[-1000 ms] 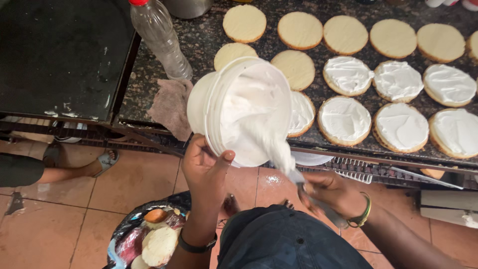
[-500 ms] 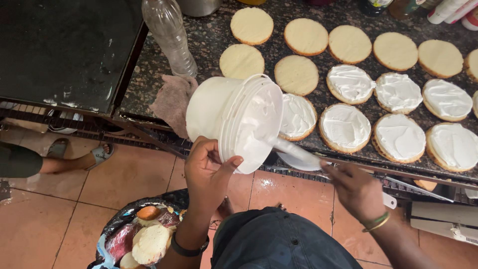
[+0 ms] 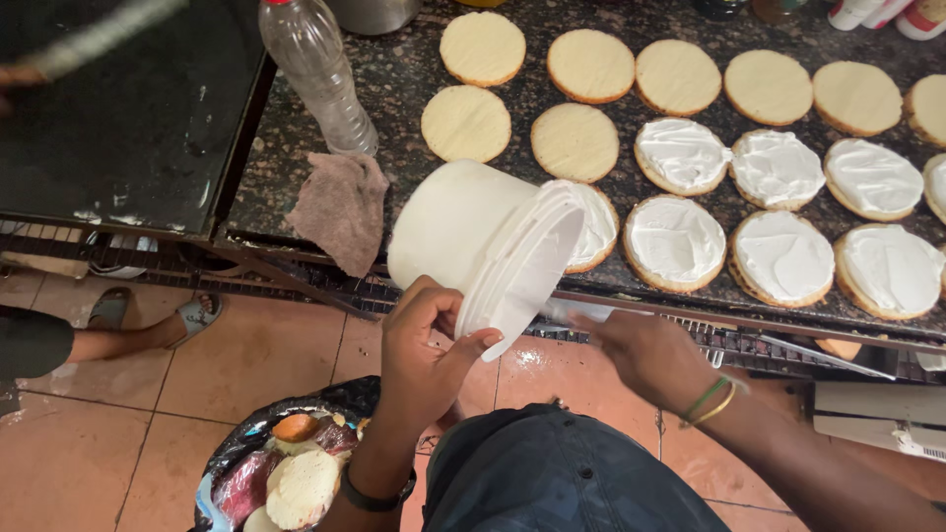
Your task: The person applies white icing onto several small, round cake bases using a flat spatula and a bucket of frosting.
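The left hand point(image 3: 424, 345) held a white plastic bucket point(image 3: 463, 232) tipped on its side, the open mouth turned toward four o'clock. Its fingers point(image 3: 434, 300) were curled onto the rim at the lower edge, with the thumb pressed against the rim at about three o'clock of the hand. The bucket hung over the front edge of the dark speckled surface point(image 3: 394, 79), just in front of the cake rounds.

The right hand point(image 3: 645, 355) sat at about four o'clock of the bucket's mouth, close to it. Its fingers were closed around the handle of a thin tool point(image 3: 567, 313) that pointed toward the bucket; the tool was blurred, and I cannot tell its kind. Green and yellow bands point(image 3: 711, 402) circled that wrist, and a dark band point(image 3: 370, 498) the left one.

On the surface lay two rows of flat cake rounds. Plain rounds point(image 3: 591, 64) filled the far row and the left end of the near one; rounds spread with white cream point(image 3: 783, 256) filled the right side. One creamed round point(image 3: 596, 227) was partly hidden behind the bucket's mouth.

At ten o'clock of the bucket stood a clear plastic bottle point(image 3: 315, 69), and at nine o'clock a brownish cloth point(image 3: 340, 207) hung over the surface's edge. On the tiled floor point(image 3: 246, 355), at seven o'clock, was a black bag point(image 3: 236, 448) holding cake scraps. Another person's sandalled foot point(image 3: 192, 315) showed at the far left.
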